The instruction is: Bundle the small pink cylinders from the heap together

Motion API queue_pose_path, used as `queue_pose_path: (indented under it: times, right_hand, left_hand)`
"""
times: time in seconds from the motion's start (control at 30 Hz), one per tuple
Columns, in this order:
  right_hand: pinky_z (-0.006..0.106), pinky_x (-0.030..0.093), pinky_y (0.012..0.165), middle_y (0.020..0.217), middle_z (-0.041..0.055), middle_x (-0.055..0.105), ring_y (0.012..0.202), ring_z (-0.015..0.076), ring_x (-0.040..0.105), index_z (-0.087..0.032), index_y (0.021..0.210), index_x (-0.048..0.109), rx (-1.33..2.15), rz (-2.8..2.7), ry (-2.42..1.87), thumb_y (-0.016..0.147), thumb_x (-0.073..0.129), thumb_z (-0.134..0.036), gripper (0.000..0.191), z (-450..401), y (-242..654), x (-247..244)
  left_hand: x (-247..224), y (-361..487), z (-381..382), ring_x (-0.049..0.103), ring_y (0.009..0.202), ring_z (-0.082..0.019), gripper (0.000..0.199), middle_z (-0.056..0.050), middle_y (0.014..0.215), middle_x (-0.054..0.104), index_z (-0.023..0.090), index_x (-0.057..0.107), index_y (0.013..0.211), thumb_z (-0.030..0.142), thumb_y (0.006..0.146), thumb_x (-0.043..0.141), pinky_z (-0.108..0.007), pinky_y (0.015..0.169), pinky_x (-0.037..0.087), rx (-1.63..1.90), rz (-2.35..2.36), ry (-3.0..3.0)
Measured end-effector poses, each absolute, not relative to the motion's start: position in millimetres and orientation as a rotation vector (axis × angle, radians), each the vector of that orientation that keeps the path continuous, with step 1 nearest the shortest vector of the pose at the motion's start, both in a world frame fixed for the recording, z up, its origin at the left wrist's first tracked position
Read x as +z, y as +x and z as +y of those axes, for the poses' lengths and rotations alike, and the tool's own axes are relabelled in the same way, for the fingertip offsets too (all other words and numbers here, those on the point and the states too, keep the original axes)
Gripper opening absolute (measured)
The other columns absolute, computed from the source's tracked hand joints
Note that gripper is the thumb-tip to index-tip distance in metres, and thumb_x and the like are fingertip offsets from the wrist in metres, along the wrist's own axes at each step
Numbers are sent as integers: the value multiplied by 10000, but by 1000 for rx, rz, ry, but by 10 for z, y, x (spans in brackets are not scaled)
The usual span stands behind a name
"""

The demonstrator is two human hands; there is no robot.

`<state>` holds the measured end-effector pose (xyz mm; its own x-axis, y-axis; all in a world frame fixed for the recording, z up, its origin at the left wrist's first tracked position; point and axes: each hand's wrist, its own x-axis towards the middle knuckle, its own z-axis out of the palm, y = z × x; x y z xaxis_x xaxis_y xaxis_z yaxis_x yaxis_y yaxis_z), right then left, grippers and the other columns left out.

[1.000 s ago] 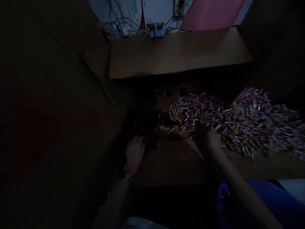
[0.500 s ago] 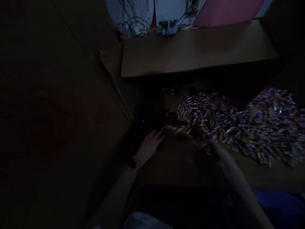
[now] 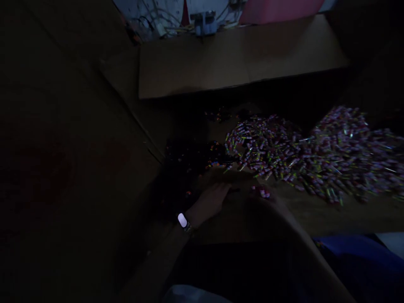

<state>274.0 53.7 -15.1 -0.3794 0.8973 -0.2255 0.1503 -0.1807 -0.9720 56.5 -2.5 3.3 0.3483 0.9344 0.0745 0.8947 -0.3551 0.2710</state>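
The scene is very dark. My left hand is closed, fingers together, over the near part of the work surface. A small dark piece juts from its fingertips; its kind does not show. A watch with a lit face is on that wrist. Opposite it, my right hand is closed around small pink-and-white pieces, too dim to name. Beyond the right hand spreads a heap of small pink-white sticks with yellow-green ends. Dark small pieces with orange specks lie beyond my left hand.
A cardboard flap stands along the back. Behind it are a grey clamp-like device, cables and a pink sheet. Blue material is at lower right.
My left hand has moved right from the dark pieces, its spread fingers now closed. The right hand has come left, with pink-and-white pieces now showing in it. The watch face has lit up.
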Motion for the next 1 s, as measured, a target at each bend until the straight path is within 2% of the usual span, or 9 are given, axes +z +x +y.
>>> queue_pose_path:
  times: [0.1,0.23,0.33,0.5,0.67,1.0]
  right_hand:
    - [296,482,635,707,20,608,730,205,573,-205,760,571,1607,-1558,-1252,656,644,-403,235,552,2813,-138]
    - [255,445,574,590,-15,535,645,169,524,-197,624,526,1642,-1641,-1236,613,673,-396,247,561,2811,-118]
    - [238,430,560,573,-28,512,619,151,503,-199,594,500,1657,-1671,-1221,600,688,-399,274,592,2818,-81]
    - [238,435,547,593,-10,559,621,161,534,-194,583,521,1714,-1713,-1219,625,687,-443,302,587,2895,13]
    - [262,461,577,653,16,614,687,196,579,-194,632,577,1726,-1742,-1221,632,686,-443,272,546,2904,34]
    - [252,454,567,643,13,616,651,179,565,-192,622,570,1624,-1794,-1214,614,705,-429,273,568,2875,-104]
  left_hand:
    - [-64,664,-86,490,1138,-200,390,-81,1244,529,170,436,1245,64,870,412,-364,986,400,465,1657,2323]
    - [-96,755,-70,525,1030,-193,162,-53,1067,585,177,539,1052,251,931,460,-344,893,441,418,1707,2246]
    - [-85,792,-52,517,976,-185,134,-38,980,587,168,562,928,257,936,462,-328,873,428,318,1711,2346]
    - [-91,809,-59,505,930,-187,128,-33,953,593,162,575,908,248,926,482,-326,858,418,301,1698,2426]
    - [-104,820,-107,504,966,-193,144,-32,1013,597,169,581,994,246,927,480,-341,897,399,337,1697,2452]
    - [-163,809,-142,502,928,-186,148,-19,983,605,171,583,976,251,937,465,-327,864,402,400,1713,2498]
